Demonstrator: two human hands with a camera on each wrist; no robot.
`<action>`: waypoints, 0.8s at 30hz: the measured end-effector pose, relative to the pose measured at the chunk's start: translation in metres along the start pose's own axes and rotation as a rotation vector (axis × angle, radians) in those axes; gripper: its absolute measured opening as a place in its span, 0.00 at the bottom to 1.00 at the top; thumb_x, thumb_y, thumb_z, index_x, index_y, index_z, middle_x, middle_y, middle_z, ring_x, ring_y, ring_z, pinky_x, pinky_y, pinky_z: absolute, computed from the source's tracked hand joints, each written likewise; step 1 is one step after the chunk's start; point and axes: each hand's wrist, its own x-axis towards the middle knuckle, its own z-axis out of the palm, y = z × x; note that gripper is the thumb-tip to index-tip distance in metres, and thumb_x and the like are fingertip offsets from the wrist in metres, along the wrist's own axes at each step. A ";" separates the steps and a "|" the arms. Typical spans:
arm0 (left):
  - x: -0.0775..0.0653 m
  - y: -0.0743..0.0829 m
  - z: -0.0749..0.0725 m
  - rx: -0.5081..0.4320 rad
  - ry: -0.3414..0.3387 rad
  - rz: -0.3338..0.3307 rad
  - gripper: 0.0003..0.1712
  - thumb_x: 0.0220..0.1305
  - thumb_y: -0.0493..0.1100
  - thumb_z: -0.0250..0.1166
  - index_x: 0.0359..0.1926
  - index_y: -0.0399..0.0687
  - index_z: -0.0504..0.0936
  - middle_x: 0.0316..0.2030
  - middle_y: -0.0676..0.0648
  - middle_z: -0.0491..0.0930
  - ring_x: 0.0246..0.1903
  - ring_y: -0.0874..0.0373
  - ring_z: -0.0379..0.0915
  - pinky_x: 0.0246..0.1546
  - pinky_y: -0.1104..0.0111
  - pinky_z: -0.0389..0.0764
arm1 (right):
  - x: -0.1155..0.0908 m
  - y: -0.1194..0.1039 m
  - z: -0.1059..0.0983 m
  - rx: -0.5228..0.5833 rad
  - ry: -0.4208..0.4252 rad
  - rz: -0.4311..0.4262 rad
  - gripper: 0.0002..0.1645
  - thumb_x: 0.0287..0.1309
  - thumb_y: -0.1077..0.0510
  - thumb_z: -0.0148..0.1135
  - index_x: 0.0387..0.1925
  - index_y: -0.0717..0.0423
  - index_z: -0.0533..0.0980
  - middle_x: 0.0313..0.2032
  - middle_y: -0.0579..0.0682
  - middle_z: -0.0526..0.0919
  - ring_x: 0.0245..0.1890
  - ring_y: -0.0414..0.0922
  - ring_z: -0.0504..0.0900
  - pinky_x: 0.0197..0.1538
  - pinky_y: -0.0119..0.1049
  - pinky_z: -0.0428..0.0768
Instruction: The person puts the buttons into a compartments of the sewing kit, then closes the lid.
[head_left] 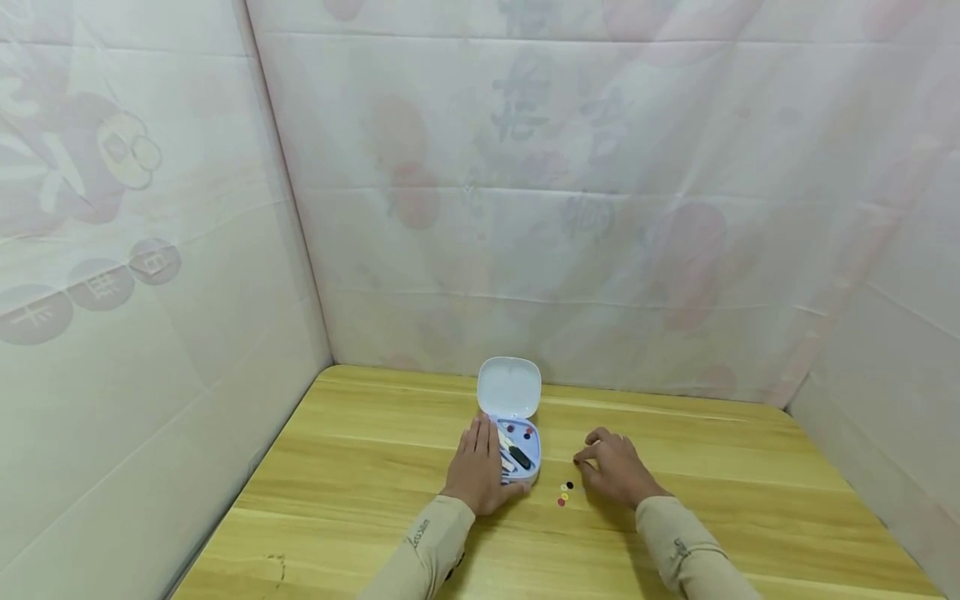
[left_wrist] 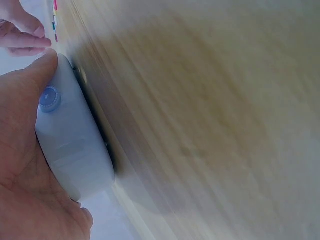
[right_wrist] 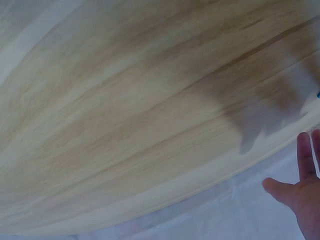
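Note:
A small pale-blue case (head_left: 537, 454) stands on the table with its white lid (head_left: 509, 387) raised at the back. Inside lie a dark-handled tool (head_left: 519, 457) and several small red and dark round pieces (head_left: 527, 436). My left hand (head_left: 477, 467) rests along the case's left side, fingers straight, thumb across its front. The left wrist view shows a round blue knob (left_wrist: 50, 99) on the case's front wall. To the right, my right hand (head_left: 617, 468) hovers low by several small discs (head_left: 565, 496), red, yellow, white and black. Its thumb and fingers stand apart in the right wrist view.
The wood-grain table (head_left: 360, 500) has rounded back corners. Pale printed fabric walls (head_left: 450, 250) rise behind it and on both sides.

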 end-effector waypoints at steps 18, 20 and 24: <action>0.001 -0.001 0.003 0.017 0.010 0.007 0.67 0.57 0.81 0.57 0.75 0.30 0.57 0.75 0.33 0.57 0.75 0.41 0.53 0.74 0.55 0.58 | -0.006 0.007 -0.004 -0.011 -0.024 0.123 0.07 0.60 0.62 0.67 0.36 0.51 0.89 0.48 0.57 0.80 0.49 0.64 0.77 0.55 0.74 0.63; 0.001 -0.001 0.002 0.018 0.006 0.005 0.67 0.57 0.82 0.56 0.75 0.30 0.56 0.75 0.33 0.56 0.75 0.41 0.53 0.74 0.56 0.57 | -0.006 0.008 -0.005 -0.021 -0.022 0.130 0.07 0.61 0.63 0.67 0.34 0.51 0.89 0.47 0.56 0.80 0.49 0.64 0.77 0.56 0.75 0.62; 0.001 -0.001 0.002 0.021 0.013 0.005 0.67 0.57 0.82 0.57 0.75 0.30 0.58 0.75 0.33 0.57 0.74 0.41 0.54 0.74 0.56 0.58 | -0.005 0.009 -0.004 -0.024 -0.019 0.150 0.06 0.60 0.63 0.68 0.30 0.52 0.87 0.43 0.54 0.80 0.46 0.62 0.77 0.57 0.77 0.60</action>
